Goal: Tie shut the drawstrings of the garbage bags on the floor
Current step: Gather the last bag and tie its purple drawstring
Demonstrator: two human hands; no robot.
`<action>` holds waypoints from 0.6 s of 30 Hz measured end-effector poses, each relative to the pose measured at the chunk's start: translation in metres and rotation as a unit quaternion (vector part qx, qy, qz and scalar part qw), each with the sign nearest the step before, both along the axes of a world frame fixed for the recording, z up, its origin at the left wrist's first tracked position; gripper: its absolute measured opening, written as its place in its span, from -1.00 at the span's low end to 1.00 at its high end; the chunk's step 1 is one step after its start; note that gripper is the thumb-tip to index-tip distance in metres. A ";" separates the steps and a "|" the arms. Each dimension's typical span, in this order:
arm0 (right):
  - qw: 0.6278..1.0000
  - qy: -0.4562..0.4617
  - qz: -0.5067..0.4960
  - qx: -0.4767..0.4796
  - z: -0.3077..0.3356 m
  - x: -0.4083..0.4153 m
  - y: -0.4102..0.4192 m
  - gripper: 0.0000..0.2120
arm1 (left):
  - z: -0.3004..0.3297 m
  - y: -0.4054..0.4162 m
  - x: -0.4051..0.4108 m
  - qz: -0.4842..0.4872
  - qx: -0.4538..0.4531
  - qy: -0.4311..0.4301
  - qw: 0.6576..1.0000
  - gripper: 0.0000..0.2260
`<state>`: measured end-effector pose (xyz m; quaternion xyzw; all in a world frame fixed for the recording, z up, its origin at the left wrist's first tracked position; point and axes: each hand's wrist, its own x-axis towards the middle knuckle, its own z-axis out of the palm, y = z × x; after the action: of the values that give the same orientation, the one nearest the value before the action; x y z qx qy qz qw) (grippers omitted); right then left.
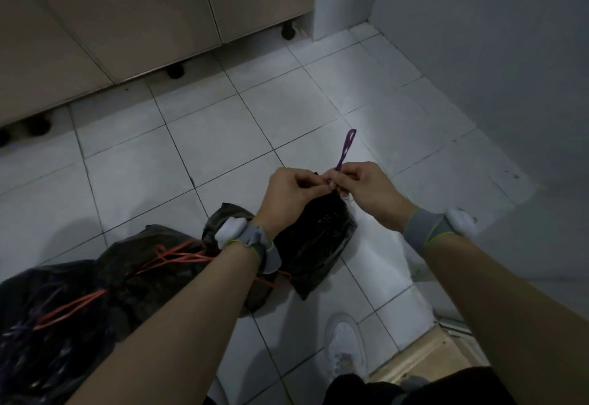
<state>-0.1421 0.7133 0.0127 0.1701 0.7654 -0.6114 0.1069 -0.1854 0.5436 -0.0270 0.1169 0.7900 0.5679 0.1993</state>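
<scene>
Two hands [288, 192] [366, 191] on purple drawstring [345, 146]

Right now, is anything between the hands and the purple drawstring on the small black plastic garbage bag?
Nothing visible. The left hand and right hand already pinch the purple drawstring at the neck of the small black plastic garbage bag; its loop sticks up free.

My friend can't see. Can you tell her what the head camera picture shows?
Two hands, left hand and right hand, pinch a purple drawstring at the top of a small black bag on a tiled floor. Beside it lie more black bags with an orange drawstring.
</scene>
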 end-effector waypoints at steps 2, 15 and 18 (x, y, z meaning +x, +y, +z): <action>1.000 0.006 0.003 0.007 0.001 0.000 -0.002 -0.76 | -0.002 0.002 0.001 0.030 -0.013 0.016 0.999 -0.89; 0.993 0.030 0.069 0.088 0.002 0.004 0.005 -0.77 | -0.013 0.012 0.005 -0.052 -0.080 0.187 0.978 -0.64; 0.993 0.034 0.082 0.082 0.002 0.004 0.006 -0.81 | -0.012 0.011 0.002 -0.067 -0.090 0.190 0.975 -0.81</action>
<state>-0.1383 0.7191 0.0144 0.0936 0.8275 -0.5413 0.1162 -0.1830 0.5548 -0.0389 0.2569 0.8518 0.4470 0.0932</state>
